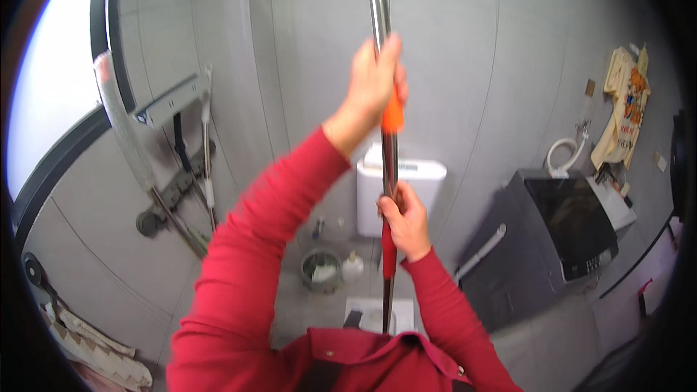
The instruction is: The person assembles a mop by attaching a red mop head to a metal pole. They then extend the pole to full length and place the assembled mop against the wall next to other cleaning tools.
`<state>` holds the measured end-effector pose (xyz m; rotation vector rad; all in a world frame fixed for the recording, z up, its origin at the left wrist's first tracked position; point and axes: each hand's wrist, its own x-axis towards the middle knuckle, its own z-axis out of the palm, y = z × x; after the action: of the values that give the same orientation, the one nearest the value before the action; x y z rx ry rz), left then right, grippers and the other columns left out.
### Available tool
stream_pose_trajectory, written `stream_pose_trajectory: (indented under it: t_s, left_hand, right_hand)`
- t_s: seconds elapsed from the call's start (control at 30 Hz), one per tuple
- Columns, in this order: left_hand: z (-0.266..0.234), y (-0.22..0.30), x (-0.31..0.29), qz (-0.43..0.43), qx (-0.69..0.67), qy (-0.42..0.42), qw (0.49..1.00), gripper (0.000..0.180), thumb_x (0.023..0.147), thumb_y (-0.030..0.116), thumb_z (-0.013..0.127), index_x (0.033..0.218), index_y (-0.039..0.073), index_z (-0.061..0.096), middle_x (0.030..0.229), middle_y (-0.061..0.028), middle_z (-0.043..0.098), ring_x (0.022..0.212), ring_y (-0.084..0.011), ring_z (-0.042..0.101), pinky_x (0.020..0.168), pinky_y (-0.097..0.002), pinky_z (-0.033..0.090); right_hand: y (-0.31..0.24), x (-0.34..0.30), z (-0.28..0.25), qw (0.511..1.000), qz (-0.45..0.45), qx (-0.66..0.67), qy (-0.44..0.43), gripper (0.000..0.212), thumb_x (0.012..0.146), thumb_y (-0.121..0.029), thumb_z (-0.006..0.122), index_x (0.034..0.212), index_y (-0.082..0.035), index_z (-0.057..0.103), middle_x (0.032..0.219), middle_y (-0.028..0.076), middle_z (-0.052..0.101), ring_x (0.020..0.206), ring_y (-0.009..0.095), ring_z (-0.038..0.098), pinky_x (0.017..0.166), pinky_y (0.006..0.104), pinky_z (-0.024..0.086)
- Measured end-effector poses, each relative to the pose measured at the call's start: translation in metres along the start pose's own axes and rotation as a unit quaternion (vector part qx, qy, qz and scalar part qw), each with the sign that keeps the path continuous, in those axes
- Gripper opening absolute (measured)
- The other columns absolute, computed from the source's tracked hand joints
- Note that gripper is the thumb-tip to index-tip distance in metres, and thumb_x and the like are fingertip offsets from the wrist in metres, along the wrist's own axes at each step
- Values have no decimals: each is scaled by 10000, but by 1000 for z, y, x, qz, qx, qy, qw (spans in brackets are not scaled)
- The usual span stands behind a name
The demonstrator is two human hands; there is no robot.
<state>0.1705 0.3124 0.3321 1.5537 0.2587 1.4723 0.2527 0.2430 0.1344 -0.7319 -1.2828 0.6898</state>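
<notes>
A long shiny metal pole stands nearly upright in front of me, running from the top of the view down toward my chest. It has an orange collar and, lower down, a red grip section. My left hand is raised high and closed around the pole just above and over the top of the collar; it is slightly blurred. Lower, my right hand is closed on the pole just above the red section. The pole's upper end lies outside the view.
Behind the pole a white cistern hangs on the grey wall. Below it are a bucket and a white bottle. A dark washing machine stands right, near a hanging cream cloth bag. Long-handled cleaning tools hang at left.
</notes>
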Motion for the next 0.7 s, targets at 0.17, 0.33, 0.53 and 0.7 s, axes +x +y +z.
stream_pose_trajectory:
  t_s: [0.17, 0.33, 0.53, 0.7]
  left_hand:
    - [-10, 40, 83, 84, -10, -1, 996, 230, 935, 315, 455, 895, 89, 467, 550, -40, 431, 421, -160, 456, 361, -347, 401]
    - [-37, 78, 155, 113, 28, 51, 992, 255, 935, 314, 449, 892, 63, 458, 578, -52, 440, 432, -170, 451, 373, -350, 407]
    - [-65, 131, 193, 147, 115, 154, 970, 323, 908, 344, 444, 840, 29, 434, 581, -93, 439, 438, -220, 463, 348, -412, 404]
    - [-96, 187, 215, 131, 177, 147, 964, 338, 920, 371, 431, 846, 40, 428, 593, -99, 446, 441, -255, 466, 350, -466, 406]
  right_hand:
    - [-2, -18, -6, 985, 148, -44, -76, 367, 773, -206, 730, 1030, -19, 545, 758, -6, 553, 661, 68, 485, 601, 238, 428]
    - [2, -19, 15, 991, 122, -54, 0, 226, 811, -167, 689, 899, -7, 557, 715, -1, 556, 626, 78, 490, 580, 250, 433]
    - [9, -46, 25, 986, 82, -148, 16, 190, 798, -142, 681, 852, -14, 551, 667, 81, 602, 587, 143, 570, 572, 297, 463]
    - [45, -75, 19, 983, 81, -162, 17, 201, 776, -144, 697, 819, -21, 545, 647, 90, 601, 567, 158, 572, 567, 312, 465]
